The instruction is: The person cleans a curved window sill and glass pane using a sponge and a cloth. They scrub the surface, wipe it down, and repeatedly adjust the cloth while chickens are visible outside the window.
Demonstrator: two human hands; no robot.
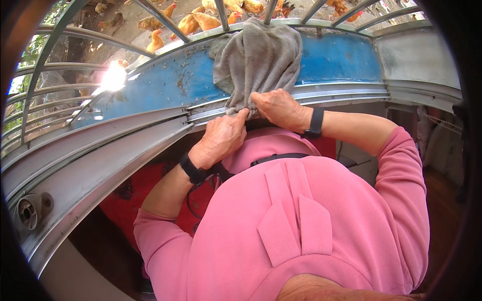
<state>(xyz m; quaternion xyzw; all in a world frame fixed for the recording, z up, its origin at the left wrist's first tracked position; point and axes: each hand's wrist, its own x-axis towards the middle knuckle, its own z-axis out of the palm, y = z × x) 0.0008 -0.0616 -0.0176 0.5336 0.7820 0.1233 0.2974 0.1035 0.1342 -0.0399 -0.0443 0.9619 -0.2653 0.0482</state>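
Note:
A grey cloth [260,56] lies draped over a blue window ledge [339,56], its far end reaching the metal bars. My left hand [222,135] grips the cloth's near edge at the sliding-window track [339,94]. Close beside it, my right hand [282,109] pinches the same bunched edge, a little higher and to the right. The fingertips of both hands nearly meet there. Some of the track beneath the cloth is hidden.
Metal window bars [222,15] stand beyond the ledge, with several chickens [205,20] on the ground outside. Dirt and debris [182,75] speckle the ledge. At the left is a window sash [113,143] with a round metal fitting [28,212]. Red material [128,203] shows below.

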